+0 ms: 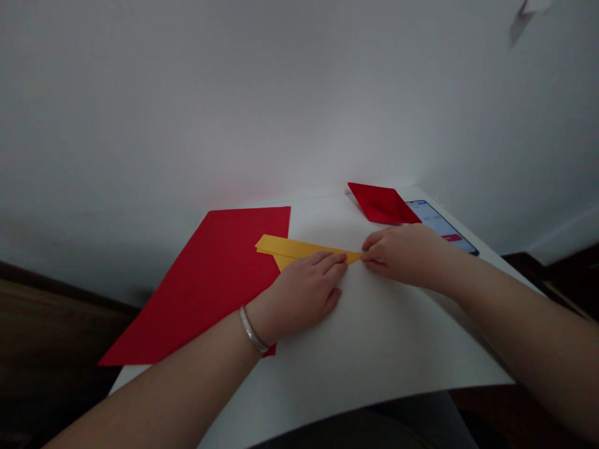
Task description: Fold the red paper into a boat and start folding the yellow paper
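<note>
A yellow sheet of paper (299,247), folded into a long narrow shape, lies across the right edge of a large red paper sheet (210,274) and onto the white table. My left hand (304,290), with a silver bangle at its wrist, rests on the yellow paper with its fingers laid along the fold. At the pointed right end of the paper, my right hand (402,255) is closed in a pinch on the tip. Part of the yellow paper is hidden under my left hand.
Behind my right hand sits a folded red paper piece (381,202), partly over a phone (442,226) with a lit screen. The white table (374,337) stands against a pale wall (299,106). Brown wood (56,324) shows at the left.
</note>
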`<action>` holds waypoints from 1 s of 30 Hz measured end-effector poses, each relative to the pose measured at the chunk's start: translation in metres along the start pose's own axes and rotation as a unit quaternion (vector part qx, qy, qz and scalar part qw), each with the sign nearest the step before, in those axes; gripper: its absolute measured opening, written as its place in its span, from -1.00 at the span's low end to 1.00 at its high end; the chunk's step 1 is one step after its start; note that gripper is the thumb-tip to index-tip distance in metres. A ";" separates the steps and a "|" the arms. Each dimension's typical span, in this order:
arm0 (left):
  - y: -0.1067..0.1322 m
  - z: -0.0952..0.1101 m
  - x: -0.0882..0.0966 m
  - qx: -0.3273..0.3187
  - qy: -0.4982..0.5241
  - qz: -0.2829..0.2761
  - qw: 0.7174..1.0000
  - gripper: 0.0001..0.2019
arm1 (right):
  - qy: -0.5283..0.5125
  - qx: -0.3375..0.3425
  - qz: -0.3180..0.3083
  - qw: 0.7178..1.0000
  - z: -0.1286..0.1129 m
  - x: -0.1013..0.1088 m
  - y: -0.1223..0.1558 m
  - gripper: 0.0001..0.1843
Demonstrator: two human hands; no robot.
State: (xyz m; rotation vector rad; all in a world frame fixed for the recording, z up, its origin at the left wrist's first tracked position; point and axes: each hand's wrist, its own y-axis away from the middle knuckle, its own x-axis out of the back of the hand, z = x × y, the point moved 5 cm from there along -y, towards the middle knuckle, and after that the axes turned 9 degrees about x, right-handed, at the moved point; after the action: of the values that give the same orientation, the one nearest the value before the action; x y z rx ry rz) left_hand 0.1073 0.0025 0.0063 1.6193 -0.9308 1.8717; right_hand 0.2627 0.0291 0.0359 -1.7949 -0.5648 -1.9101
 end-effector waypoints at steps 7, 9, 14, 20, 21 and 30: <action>0.001 0.001 0.006 0.030 0.054 -0.014 0.998 -0.65 | 0.037 0.023 0.032 0.999 -0.011 0.000 -0.009 -0.65; -0.001 0.000 0.007 0.039 0.075 -0.007 0.996 -0.61 | -0.022 0.067 0.047 0.996 -0.020 0.000 -0.011 -0.68; -0.006 -0.012 0.013 0.078 0.070 0.016 0.994 -0.70 | -0.049 0.105 0.026 0.993 -0.032 -0.003 -0.011 -0.65; 0.008 -0.051 0.024 0.264 -0.128 0.034 0.955 -0.63 | 0.000 0.071 0.003 0.997 -0.021 -0.006 -0.012 -0.53; 0.011 -0.055 0.026 0.281 -0.140 0.020 0.949 -0.62 | 0.009 0.060 0.001 0.998 -0.018 -0.006 -0.012 -0.53; 0.016 -0.041 0.036 0.286 -0.175 -0.048 0.941 -0.69 | 0.044 0.002 0.032 0.999 0.000 -0.012 -0.015 -0.47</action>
State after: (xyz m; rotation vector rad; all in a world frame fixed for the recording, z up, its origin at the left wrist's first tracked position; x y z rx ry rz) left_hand 0.0626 0.0208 0.0362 2.3512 -0.4289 1.9297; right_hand 0.2549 0.0419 0.0242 -1.6966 -0.4736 -1.9330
